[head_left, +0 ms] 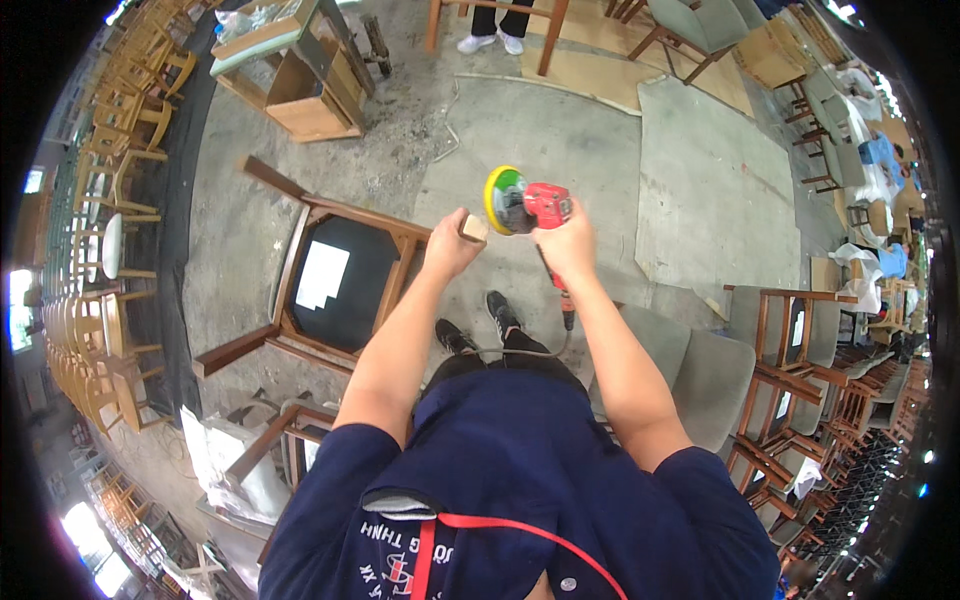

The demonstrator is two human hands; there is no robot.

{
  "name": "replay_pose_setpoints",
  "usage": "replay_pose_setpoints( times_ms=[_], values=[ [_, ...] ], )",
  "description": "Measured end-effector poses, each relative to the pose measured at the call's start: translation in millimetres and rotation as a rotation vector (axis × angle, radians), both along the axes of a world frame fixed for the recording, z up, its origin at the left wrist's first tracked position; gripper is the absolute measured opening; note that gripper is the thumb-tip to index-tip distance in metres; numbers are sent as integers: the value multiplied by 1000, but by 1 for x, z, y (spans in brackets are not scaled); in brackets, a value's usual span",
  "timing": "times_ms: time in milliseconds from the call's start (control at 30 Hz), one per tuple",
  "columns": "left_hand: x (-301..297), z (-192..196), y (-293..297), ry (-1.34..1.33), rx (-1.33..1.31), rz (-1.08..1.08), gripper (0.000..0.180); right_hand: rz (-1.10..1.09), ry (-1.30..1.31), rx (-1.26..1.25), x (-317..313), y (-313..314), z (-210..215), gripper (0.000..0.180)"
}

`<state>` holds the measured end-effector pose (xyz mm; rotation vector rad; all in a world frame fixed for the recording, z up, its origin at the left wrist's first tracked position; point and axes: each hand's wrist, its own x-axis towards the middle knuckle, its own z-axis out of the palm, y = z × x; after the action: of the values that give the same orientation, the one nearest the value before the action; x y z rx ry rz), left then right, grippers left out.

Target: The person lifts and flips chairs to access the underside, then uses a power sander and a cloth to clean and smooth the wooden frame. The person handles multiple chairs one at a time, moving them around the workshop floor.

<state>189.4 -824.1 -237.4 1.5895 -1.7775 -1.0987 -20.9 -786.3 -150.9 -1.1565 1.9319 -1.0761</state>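
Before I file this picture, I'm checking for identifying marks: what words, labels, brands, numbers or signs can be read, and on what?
White lettering on the navy shirt: partly readable, not copied out.
Red power tool in the right hand: any marks too small to read.
White patch on the brown chair: no writing shows.
Farther off: too small or blurred.

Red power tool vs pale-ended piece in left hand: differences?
Colour: the red power tool has a yellow-green disc; the pale-ended piece shows tan. Shape: the tool's disc is round, the piece's end blocky. Exposure: the tool's body shows; the piece barely clears the left hand. Shared: both gripped, the tool by the right hand.
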Motion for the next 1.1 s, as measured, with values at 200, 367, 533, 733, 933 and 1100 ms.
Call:
replay_pose_setpoints(
  times_ms=[200, 367, 533, 733, 933, 1100],
  values=[
    [19, -26, -12, 175, 19, 21, 43, 184, -162, 109, 42, 53, 18, 60],
    [-16, -6, -2, -23, 67, -6, 36, 81, -346, 160, -1, 43, 41, 53],
    [-17, 1, -5, 31, -41, -21, 39, 14, -31, 3, 2, 18, 5, 49],
    [3, 1, -5, -22, 42, -15, 43, 266, -26, 205, 10, 84, 27, 56],
    [1, 9, 3, -71, -31, -33, 38, 333, 188, 42, -20, 6, 52, 53],
    [-13, 12, 3, 23, 51, -98, 38, 631, 96, 476, -24, -48, 69, 51]
  ],
)
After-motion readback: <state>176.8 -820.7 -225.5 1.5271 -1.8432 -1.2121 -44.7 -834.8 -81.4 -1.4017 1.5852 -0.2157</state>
